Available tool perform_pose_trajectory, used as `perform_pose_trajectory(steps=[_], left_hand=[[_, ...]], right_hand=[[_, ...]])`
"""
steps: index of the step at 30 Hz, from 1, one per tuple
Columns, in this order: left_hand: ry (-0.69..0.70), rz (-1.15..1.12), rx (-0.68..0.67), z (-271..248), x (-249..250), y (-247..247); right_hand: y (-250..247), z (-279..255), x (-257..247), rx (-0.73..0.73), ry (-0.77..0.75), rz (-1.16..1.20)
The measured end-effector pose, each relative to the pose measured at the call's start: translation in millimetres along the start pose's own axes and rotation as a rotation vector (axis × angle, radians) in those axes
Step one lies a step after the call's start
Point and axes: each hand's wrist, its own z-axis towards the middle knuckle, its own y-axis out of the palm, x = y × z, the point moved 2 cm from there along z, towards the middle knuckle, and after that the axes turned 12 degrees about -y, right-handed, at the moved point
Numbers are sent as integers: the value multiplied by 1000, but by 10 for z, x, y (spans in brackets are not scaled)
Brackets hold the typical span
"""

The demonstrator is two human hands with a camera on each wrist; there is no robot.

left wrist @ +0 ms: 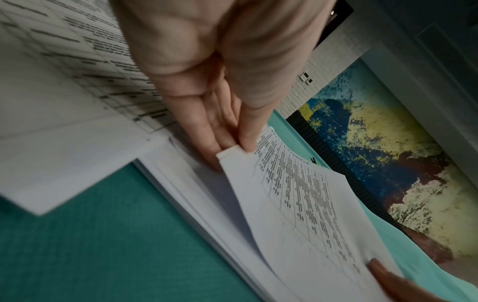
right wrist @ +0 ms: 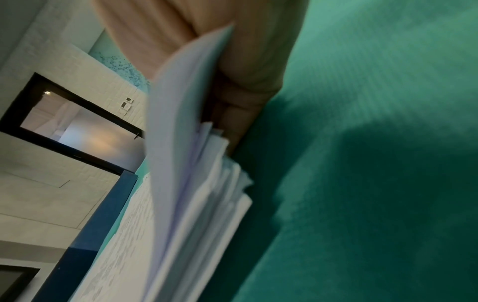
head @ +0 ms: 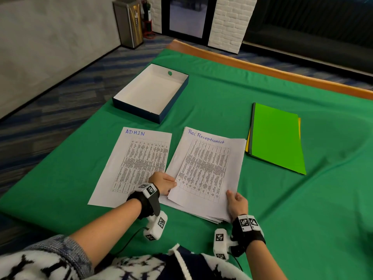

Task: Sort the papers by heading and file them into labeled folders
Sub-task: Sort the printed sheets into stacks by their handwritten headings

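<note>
I have the top sheet (head: 203, 168) of the middle stack (head: 210, 214), headed "Receptionist", by its two near corners: my left hand (head: 162, 181) pinches the left corner between thumb and fingertips (left wrist: 227, 143), and my right hand (head: 237, 203) has its thumb on top of the right corner, with the fingers apparently curled beneath it, though the right wrist view is too blurred to be sure. The near edge is peeled up off the pile while the far end still lies on it. Just left of the stack lies the page headed "ADMIN" (head: 133, 164); the green folder (head: 277, 138), with a yellow one (head: 247, 145) showing under it, waits to the right, well apart, and an open box (head: 149, 91) sits beyond the papers on the green cloth (head: 222, 93). A single page like this is light, limp and slick. I judge it will sag and flutter if carried by one corner, and the sheet beneath may cling and come along. Holding both near corners, lightly, keeps it flat. Squeezing harder would only crease it.
</note>
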Motion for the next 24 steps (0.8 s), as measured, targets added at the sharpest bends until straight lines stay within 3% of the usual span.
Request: perform_pose_trajectory(steps=[5, 14, 24], left_hand=[[-10, 5, -19, -2, -38, -20], [-46, -62, -26, 54, -112, -31], [-35, -82, 0, 34, -87, -32]], right_hand=[[-56, -26, -50, 104, -138, -166], [-72, -50, 76, 144, -53, -6], [-73, -14, 79, 118, -53, -42]])
